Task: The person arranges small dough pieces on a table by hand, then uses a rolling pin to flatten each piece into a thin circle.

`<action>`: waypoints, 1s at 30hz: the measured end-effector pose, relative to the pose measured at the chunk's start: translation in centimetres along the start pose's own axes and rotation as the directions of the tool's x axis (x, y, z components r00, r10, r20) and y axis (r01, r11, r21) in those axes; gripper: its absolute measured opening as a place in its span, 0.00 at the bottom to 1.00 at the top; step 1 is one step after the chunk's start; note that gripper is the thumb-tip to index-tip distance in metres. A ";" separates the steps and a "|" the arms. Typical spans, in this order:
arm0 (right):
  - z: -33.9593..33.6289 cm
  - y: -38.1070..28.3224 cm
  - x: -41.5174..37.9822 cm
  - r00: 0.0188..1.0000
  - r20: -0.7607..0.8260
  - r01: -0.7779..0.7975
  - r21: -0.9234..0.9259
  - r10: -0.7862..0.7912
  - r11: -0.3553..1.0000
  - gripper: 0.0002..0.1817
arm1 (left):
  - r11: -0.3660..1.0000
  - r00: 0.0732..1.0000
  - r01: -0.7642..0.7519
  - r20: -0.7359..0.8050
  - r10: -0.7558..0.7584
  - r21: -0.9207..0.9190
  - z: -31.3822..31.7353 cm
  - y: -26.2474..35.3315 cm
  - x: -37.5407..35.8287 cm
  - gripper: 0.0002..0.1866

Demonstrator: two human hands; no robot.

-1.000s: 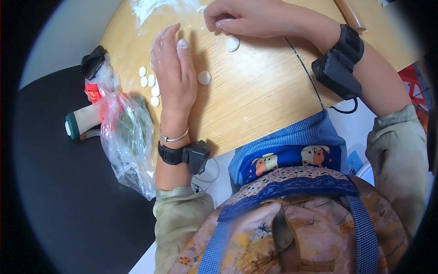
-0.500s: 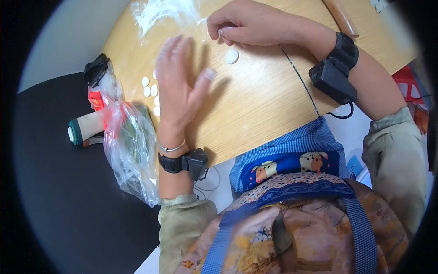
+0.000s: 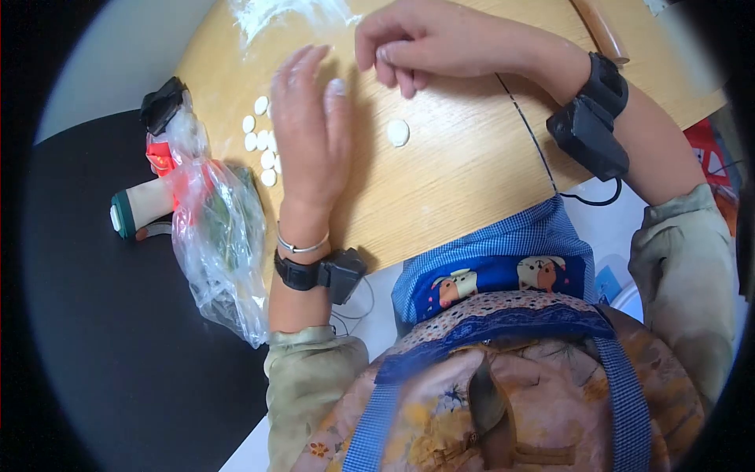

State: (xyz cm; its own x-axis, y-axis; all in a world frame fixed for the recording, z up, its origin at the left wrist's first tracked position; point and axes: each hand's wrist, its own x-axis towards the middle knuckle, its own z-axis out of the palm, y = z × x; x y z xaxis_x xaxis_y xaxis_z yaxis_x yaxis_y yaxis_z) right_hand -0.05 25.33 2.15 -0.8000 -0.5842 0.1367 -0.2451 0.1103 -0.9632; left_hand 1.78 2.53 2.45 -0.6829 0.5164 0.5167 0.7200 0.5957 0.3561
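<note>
My left hand (image 3: 313, 130) is over the wooden table (image 3: 440, 197), fingers apart and holding nothing that I can see. Beside it on the left, several small white dough discs (image 3: 251, 141) lie on the tabletop, some partly hidden by the hand. My right hand (image 3: 417, 43) hovers near the top middle with its fingers curled and the thumb against the index finger; whatever may be between them is hidden. One larger white dough disc (image 3: 399, 133) lies flat below my right hand, touched by neither hand.
White flour (image 3: 279, 14) is spread at the table's far edge. A wooden rolling pin (image 3: 601, 31) lies at the upper right. Left of the table are a clear plastic bag (image 3: 224, 244) and a green-and-white roll-shaped object (image 3: 141, 208) on a black surface (image 3: 118, 338).
My left hand has turned slightly, uncovering more small discs. The fingers of my right hand have loosened a little. The larger disc appears lower in view.
</note>
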 end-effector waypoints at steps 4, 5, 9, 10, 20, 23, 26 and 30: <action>-1.1 -1.0 -0.5 0.993 -0.067 -0.094 0.106 0.101 0.990 0.09 | 1.000 0.988 0.001 0.152 -0.003 0.011 2.0 1.9 -0.4 0.24; -1.0 -0.9 -0.2 0.993 -0.067 -0.094 0.106 0.102 0.990 0.09 | 0.999 0.987 0.017 0.160 -0.023 0.042 2.2 2.2 -0.5 0.25; -0.9 -1.1 -0.2 0.992 -0.076 -0.101 -0.041 0.098 0.994 0.10 | 0.993 0.981 0.056 0.178 -0.074 0.108 2.5 2.4 -0.7 0.27; -0.9 -1.3 -0.4 0.997 -0.067 -0.053 -0.062 0.049 0.997 0.10 | 0.990 0.979 0.080 0.175 -0.101 0.120 2.5 2.5 -0.6 0.27; -1.3 0.5 0.5 0.940 -0.328 0.002 -0.266 -0.093 0.964 0.10 | 0.983 0.980 0.137 0.129 -0.152 0.119 4.6 3.1 0.8 0.27; -1.0 1.1 0.5 0.922 -0.344 0.069 -0.300 -0.176 0.951 0.10 | 0.969 0.976 0.103 0.165 -0.142 0.223 4.6 2.8 0.5 0.27; -0.9 0.6 0.4 0.931 -0.323 0.065 -0.315 -0.171 0.947 0.11 | 0.964 0.976 0.075 0.178 -0.123 0.256 4.5 2.2 0.7 0.26; -1.1 1.0 0.7 0.933 -0.320 0.062 -0.307 -0.165 0.950 0.11 | 0.982 0.979 0.167 0.129 -0.155 -0.085 4.1 0.8 1.3 0.23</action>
State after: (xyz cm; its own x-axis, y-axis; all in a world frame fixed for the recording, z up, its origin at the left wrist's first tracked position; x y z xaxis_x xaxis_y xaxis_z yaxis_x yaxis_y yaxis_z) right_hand -1.43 25.95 1.57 -0.8813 -0.3060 0.3601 -0.4507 0.3149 -0.8353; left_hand 0.95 6.15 0.19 -0.7964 0.4928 0.3505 0.6040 0.6189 0.5022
